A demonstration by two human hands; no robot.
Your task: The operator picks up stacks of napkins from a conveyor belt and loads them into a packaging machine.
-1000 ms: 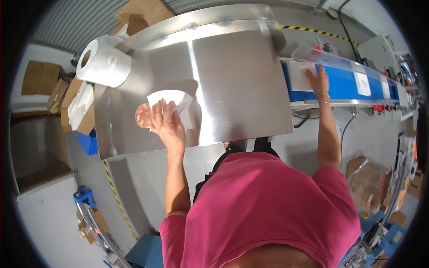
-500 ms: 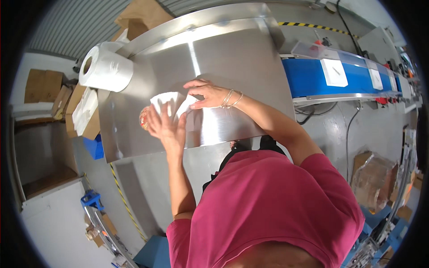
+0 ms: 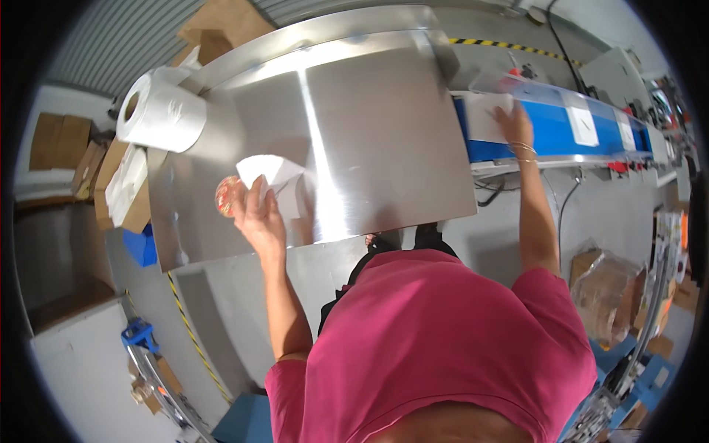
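My left hand (image 3: pixel 258 219) is over the near left part of a steel table, its fingers bent onto a fanned stack of white sheets (image 3: pixel 267 168). Just left of its fingers lies a round red-and-pale patterned thing (image 3: pixel 227 196), partly covered by the hand; its kind is unclear. My right hand (image 3: pixel 518 127), with thin bracelets at the wrist, reaches out to a blue conveyor belt (image 3: pixel 545 140). Its fingers are on a single white square sheet (image 3: pixel 487 117) at the belt's near-left end, slightly blurred.
Farther along the belt lie white squares (image 3: pixel 582 125) with small dark marks, beside a clear guard. A large white roll (image 3: pixel 166 114) stands at the steel table's (image 3: pixel 384 111) far left corner. An open cardboard box (image 3: pixel 133 188) with white material adjoins its left edge.
My right hand has moved from the stack out to the right and is now on the belt with a white sheet. My left hand has stayed by the stack, its fingers more bent.
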